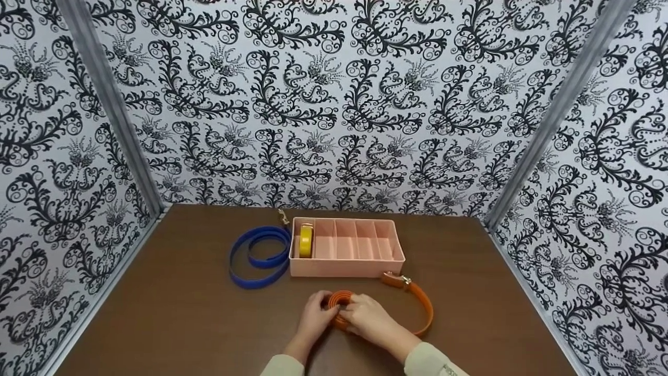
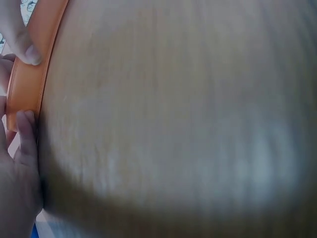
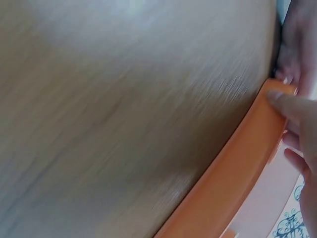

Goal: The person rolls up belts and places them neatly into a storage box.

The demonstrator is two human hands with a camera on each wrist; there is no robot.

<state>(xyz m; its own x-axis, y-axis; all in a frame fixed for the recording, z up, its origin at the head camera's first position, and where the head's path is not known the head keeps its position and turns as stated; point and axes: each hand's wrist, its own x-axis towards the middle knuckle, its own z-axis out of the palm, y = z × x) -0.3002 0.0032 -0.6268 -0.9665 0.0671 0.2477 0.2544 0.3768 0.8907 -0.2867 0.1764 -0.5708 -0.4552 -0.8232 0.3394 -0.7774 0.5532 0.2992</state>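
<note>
Left hand point(image 1: 316, 316) and right hand point(image 1: 371, 319) had fingers clamped on the partly coiled orange strap point(image 3: 233, 166) nearside of the pink divided tray point(image 1: 344, 269), which held a rolled yellow strap point(image 1: 305, 243).

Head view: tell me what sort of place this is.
Probably a small booth set up for tabletop work: patterned panels enclose the brown table at the back and both sides, and grey posts stand at its two far corners.
</note>
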